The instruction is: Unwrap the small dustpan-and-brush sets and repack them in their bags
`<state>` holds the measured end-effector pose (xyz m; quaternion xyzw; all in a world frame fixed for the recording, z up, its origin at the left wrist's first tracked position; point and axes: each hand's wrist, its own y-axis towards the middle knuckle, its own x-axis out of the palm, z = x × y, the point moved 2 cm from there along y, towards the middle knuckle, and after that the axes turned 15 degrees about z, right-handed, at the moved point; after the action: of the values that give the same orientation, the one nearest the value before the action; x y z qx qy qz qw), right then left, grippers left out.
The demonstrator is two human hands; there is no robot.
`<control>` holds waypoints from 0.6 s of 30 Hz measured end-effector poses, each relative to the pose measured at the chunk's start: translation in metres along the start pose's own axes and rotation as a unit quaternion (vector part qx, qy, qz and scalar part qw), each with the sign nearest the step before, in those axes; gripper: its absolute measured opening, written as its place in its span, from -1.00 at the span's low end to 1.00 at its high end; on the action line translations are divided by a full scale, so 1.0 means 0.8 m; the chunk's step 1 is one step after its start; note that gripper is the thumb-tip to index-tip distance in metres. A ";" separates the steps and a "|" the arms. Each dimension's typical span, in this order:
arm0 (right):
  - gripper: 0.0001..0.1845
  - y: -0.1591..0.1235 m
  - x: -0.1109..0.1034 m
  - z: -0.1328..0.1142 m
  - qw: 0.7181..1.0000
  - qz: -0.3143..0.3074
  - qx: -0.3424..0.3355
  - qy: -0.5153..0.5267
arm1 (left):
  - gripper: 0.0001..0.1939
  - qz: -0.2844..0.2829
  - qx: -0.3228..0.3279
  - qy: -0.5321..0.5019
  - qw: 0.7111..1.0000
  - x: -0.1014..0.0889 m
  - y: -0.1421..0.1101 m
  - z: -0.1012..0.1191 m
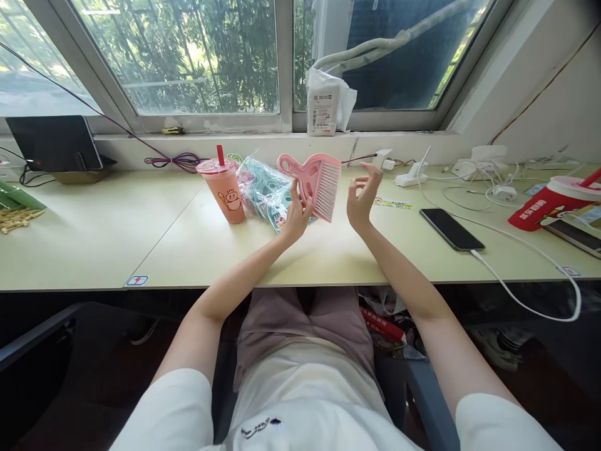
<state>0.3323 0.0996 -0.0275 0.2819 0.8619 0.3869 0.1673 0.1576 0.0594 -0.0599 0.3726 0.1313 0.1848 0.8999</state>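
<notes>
Since only our left hand grasps the brush, over the desk toward its far edge, a knock on the bristles could twist it loose. Our right hand looks empty, fingers half-curled.

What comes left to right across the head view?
Black tablet, peach cup with red straw, pink plastic brush in left hand, bare right hand, black rectangular phone, red cup with pale lid.

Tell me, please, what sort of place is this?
Probably a shared office or a study room. A long desk with small stickers runs under the windows, and a phone lies on it, plugged into a white cable.
</notes>
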 end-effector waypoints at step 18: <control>-0.68 0.061 -0.025 -0.021 0.939 -0.307 -0.029 0.154 | -0.33 -0.120 -0.022 -0.056 0.991 0.024 -0.028 0.031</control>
<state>0.3569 0.1044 0.0217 -0.0641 0.9102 0.3802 0.1515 0.1898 0.0373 -0.0609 0.3436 0.1202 0.0568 0.9297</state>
